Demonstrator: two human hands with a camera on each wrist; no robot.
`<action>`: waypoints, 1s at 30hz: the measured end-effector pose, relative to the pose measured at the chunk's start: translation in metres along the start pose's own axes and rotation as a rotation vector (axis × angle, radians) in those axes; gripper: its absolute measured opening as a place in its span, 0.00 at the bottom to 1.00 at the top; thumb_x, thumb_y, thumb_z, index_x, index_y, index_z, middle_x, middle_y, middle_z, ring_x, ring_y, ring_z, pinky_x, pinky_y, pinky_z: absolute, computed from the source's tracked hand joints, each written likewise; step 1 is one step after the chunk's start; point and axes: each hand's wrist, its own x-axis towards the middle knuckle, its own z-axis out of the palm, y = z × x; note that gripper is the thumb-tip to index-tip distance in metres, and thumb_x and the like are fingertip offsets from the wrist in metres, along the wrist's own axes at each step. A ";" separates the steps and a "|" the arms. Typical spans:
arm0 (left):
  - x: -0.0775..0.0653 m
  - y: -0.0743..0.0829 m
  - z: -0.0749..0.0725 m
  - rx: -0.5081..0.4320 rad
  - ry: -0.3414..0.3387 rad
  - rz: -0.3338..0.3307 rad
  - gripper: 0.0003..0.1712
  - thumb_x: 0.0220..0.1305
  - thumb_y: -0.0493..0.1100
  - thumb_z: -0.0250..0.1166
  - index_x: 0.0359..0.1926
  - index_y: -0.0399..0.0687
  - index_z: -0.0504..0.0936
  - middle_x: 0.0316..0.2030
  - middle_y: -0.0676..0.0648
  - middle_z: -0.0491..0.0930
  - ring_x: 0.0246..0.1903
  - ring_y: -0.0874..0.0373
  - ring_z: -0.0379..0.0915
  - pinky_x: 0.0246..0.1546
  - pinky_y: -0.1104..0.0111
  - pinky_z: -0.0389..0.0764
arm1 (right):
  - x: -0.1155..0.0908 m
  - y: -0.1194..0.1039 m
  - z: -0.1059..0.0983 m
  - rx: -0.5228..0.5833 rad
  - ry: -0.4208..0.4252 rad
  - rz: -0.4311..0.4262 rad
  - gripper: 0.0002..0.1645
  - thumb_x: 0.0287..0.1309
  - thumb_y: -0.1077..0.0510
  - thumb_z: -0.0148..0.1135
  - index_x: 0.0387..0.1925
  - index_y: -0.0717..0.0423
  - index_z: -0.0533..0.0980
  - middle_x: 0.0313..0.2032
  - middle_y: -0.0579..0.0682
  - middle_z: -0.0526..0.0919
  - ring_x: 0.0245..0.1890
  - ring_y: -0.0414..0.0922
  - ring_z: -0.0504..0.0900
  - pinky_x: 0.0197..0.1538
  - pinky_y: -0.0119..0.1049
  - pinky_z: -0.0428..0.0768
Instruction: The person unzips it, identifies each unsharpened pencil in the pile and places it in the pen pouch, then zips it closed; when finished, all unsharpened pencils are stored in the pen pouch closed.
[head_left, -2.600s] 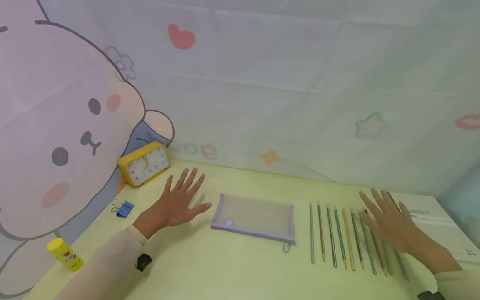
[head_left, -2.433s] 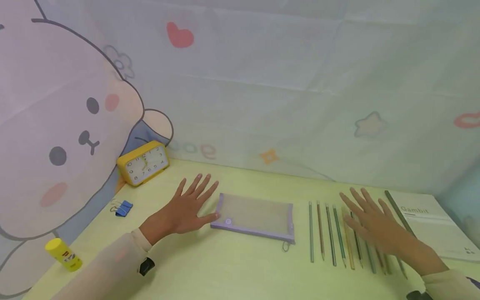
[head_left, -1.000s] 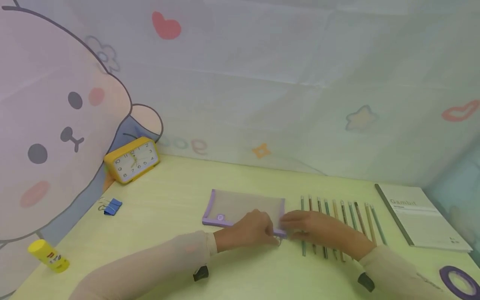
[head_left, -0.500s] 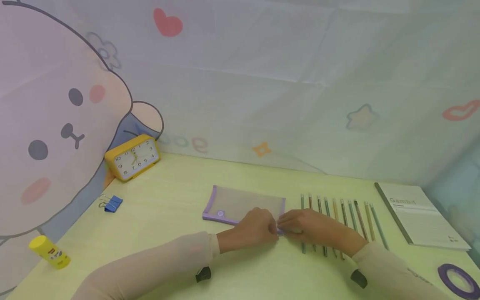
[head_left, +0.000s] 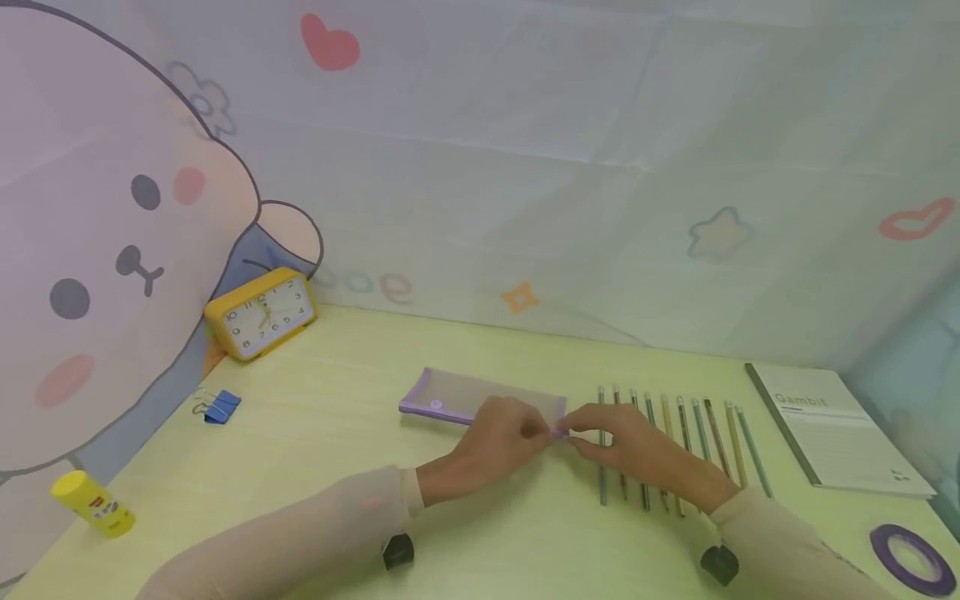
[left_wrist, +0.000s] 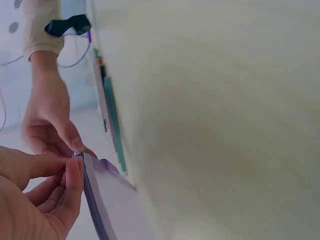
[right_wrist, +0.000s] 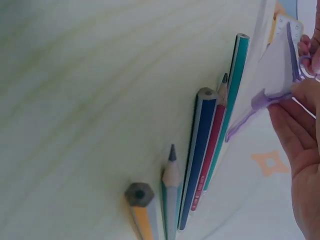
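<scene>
A see-through pencil pouch (head_left: pixel 468 393) with purple edging lies mid-table, its front edge lifted off the surface. At its front right corner my left hand (head_left: pixel 498 437) pinches the zipper end with thumb and forefinger; the fingertips partly cover what they hold. My right hand (head_left: pixel 637 446) grips the same corner from the other side, thumb below and fingers above. The left wrist view shows both hands meeting at the purple zipper edge (left_wrist: pixel 92 200). Under and beside my right forearm lies a row of several pencils (head_left: pixel 602 467), partly hidden by it.
A notebook (head_left: pixel 840 433) lies right of the pencils, with a purple tape roll (head_left: pixel 885 546) in front of it. To the left are a yellow alarm clock (head_left: pixel 262 315), a blue binder clip (head_left: pixel 222 407) and a yellow glue stick (head_left: pixel 93 503). A printed cloth (head_left: pixel 465 167) hangs behind.
Both hands started spread apart above the table, then came together at the pouch's right corner and took hold. Over the last half second they have raised the pouch's front edge.
</scene>
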 end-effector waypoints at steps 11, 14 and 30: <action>0.004 0.011 -0.023 -0.075 0.110 0.002 0.08 0.65 0.39 0.67 0.34 0.44 0.92 0.28 0.49 0.90 0.21 0.70 0.79 0.26 0.75 0.79 | 0.012 -0.007 0.000 0.082 0.148 -0.063 0.13 0.61 0.67 0.67 0.46 0.52 0.85 0.43 0.47 0.91 0.43 0.43 0.91 0.46 0.34 0.87; 0.003 0.013 -0.029 -0.060 0.114 0.002 0.06 0.64 0.40 0.69 0.33 0.45 0.92 0.28 0.50 0.90 0.21 0.69 0.79 0.24 0.74 0.78 | 0.013 -0.012 0.000 0.061 0.192 -0.073 0.14 0.58 0.69 0.68 0.45 0.54 0.85 0.42 0.48 0.91 0.41 0.44 0.91 0.45 0.32 0.86; -0.001 0.011 -0.042 0.043 0.092 0.023 0.05 0.64 0.38 0.69 0.34 0.45 0.92 0.29 0.51 0.90 0.25 0.69 0.77 0.25 0.76 0.75 | 0.015 -0.011 0.001 0.060 0.282 -0.209 0.19 0.53 0.75 0.68 0.44 0.55 0.83 0.39 0.48 0.89 0.39 0.45 0.91 0.44 0.26 0.85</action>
